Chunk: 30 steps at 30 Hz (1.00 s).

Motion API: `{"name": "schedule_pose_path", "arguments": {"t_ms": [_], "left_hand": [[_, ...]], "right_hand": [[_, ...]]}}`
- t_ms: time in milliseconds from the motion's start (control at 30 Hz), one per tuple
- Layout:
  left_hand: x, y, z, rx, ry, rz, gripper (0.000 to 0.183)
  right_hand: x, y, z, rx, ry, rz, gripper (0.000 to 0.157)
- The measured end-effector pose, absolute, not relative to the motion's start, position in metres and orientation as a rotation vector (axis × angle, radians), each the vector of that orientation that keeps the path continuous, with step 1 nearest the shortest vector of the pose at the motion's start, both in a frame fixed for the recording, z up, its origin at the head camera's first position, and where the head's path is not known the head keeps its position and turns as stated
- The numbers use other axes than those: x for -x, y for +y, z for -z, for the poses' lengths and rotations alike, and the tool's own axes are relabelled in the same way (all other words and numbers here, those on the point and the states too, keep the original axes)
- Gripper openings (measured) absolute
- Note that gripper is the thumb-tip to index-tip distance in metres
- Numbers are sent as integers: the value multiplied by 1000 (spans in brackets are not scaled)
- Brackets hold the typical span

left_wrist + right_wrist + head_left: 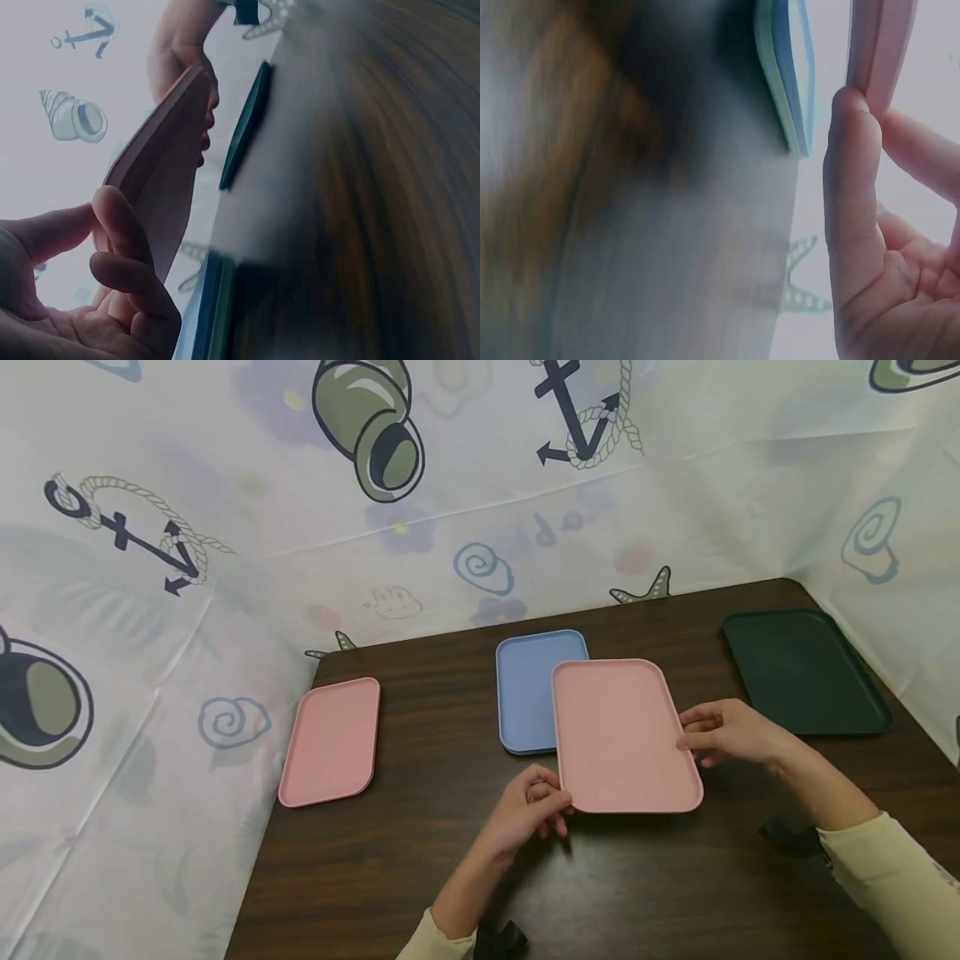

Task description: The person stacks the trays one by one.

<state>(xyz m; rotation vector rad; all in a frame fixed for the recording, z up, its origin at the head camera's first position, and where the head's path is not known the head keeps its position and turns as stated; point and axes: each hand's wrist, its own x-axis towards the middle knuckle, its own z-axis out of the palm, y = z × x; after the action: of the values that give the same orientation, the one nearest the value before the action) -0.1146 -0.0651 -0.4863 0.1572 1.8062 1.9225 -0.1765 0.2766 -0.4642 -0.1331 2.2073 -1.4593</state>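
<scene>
Both hands hold a pink tray point(626, 739) raised above the dark wooden table. My left hand point(528, 806) pinches its near left corner between thumb and fingers; the left wrist view shows the tray point(161, 169) edge-on, clear of the tabletop. On the opposite side my right hand point(731, 733) pinches the right edge, thumb on top and fingers beneath. In the head view the raised tray overlaps the right part of a blue tray point(528, 693). That blue tray rests on a green one point(769, 67), whose edge shows in the right wrist view.
A smaller pink tray point(333, 743) lies at the table's left edge. Toward the back right corner lies a dark green tray point(810, 672). A white printed cloth point(465, 485) with anchors and shells hangs behind and beside the brown table point(435, 810).
</scene>
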Motion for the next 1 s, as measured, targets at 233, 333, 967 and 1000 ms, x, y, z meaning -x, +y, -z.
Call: {"name": "schedule_pose_path", "arguments": {"t_ms": [233, 333, 967, 1000], "left_hand": [[105, -107, 486, -124, 1906, -1851, 25], [102, -120, 488, -92, 1950, -1826, 27], [117, -129, 498, 5, 2107, -1776, 27], [120, -129, 502, 10, 2121, -1784, 28]], "right_hand": [[174, 233, 471, 224, 2208, 1521, 51], [174, 218, 475, 260, 2214, 1542, 46], [185, 190, 490, 272, 2234, 1536, 57], [186, 190, 491, 275, 2242, 1528, 58]]}}
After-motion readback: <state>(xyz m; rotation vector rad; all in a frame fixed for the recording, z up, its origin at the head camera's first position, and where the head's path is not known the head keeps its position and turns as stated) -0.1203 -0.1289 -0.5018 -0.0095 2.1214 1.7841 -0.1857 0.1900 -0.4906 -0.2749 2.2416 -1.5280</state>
